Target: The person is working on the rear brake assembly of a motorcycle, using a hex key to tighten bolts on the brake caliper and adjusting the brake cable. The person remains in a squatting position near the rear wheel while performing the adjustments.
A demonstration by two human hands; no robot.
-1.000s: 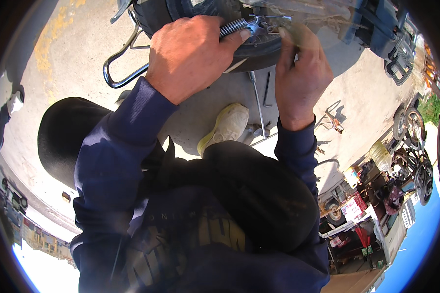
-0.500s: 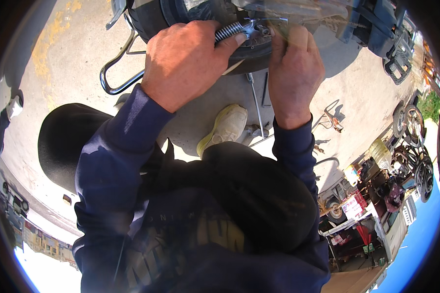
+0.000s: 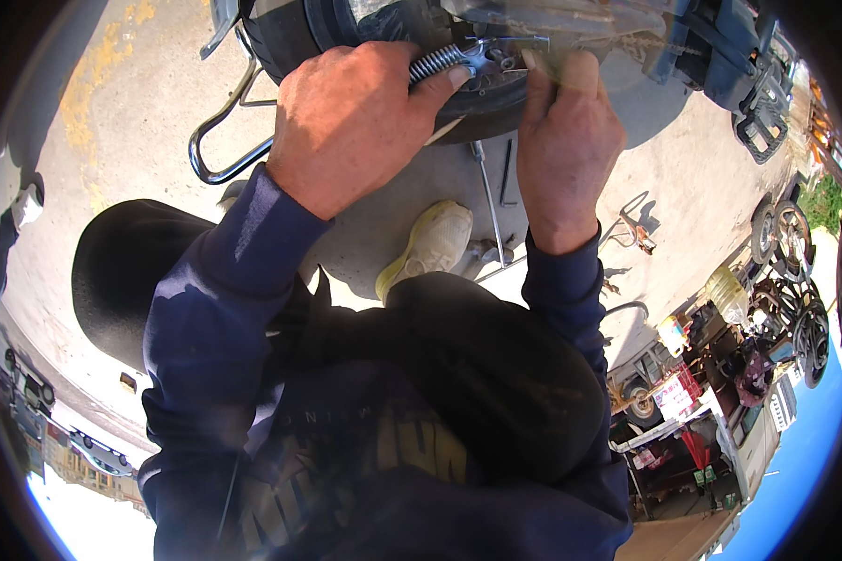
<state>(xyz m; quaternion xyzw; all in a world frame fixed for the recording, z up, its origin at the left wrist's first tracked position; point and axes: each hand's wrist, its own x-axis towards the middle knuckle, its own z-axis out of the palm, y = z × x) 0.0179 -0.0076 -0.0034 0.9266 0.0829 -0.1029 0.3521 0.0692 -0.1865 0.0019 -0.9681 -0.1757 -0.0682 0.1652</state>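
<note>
My left hand (image 3: 346,126) is closed around a chrome coil-spring shock absorber (image 3: 432,64), its thumb lying along the spring. The shock lies across a black tyre (image 3: 285,33) at the top of the view. At the shock's right end is a metal fitting (image 3: 486,58) with a thin rod. My right hand (image 3: 571,140) is pinched just right of that fitting; what its fingertips hold is too small and hidden to make out.
A bent chrome tube frame (image 3: 217,145) stands left of the tyre. A long tool (image 3: 489,192) and a hex key (image 3: 508,173) lie on the concrete (image 3: 112,140) by my shoe (image 3: 430,243). Motorcycles (image 3: 791,243) and clutter fill the right edge; a person's shoe (image 3: 28,201) is at far left.
Since a second ago both hands have shifted slightly left and down, with the shock. Their grips look much the same.
</note>
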